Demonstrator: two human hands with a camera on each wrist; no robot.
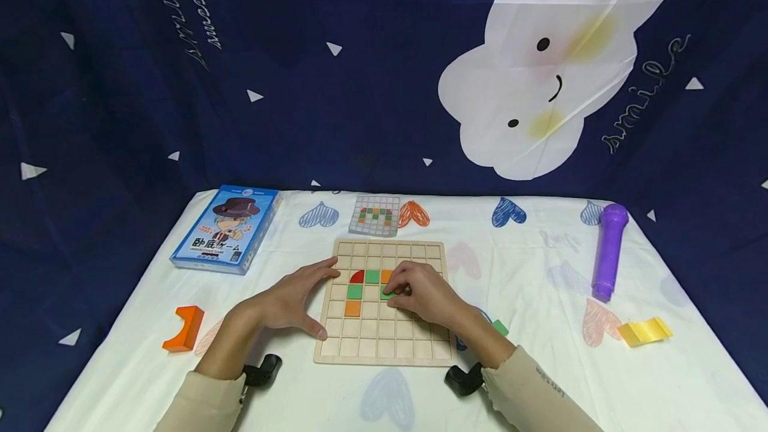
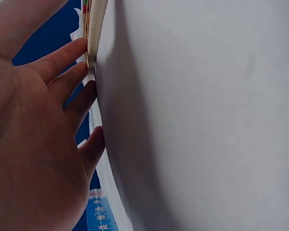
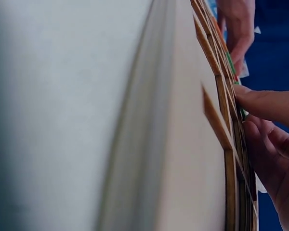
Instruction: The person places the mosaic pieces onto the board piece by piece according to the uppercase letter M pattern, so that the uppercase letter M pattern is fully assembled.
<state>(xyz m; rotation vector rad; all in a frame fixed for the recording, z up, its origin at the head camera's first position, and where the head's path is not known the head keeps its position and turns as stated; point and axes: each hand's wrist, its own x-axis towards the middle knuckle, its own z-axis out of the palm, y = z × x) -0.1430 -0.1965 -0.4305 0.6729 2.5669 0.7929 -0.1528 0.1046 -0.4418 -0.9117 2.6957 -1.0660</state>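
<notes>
A wooden grid board (image 1: pixel 384 351) lies on the white cloth. Its upper left area holds a red quarter-round tile (image 1: pixel 357 277), a green square tile (image 1: pixel 372 277) with another green one below left, and orange tiles (image 1: pixel 353 309). Over the middle of the board, my right hand (image 1: pixel 423 291) pinches a green tile (image 1: pixel 387 297) between thumb and fingers, low at a grid cell. My left hand (image 1: pixel 294 300) spreads along the board's left edge, thumb and fingertips against it. In the left wrist view the fingers (image 2: pixel 70 72) are extended.
Behind the board lies a small pattern card (image 1: pixel 375 217). A blue game box (image 1: pixel 227 229) and an orange arch block (image 1: pixel 183 329) are at left. To the right are a purple microphone-shaped stick (image 1: pixel 609 252), a yellow piece (image 1: pixel 645 332) and a green piece (image 1: pixel 501 328) beside my right forearm.
</notes>
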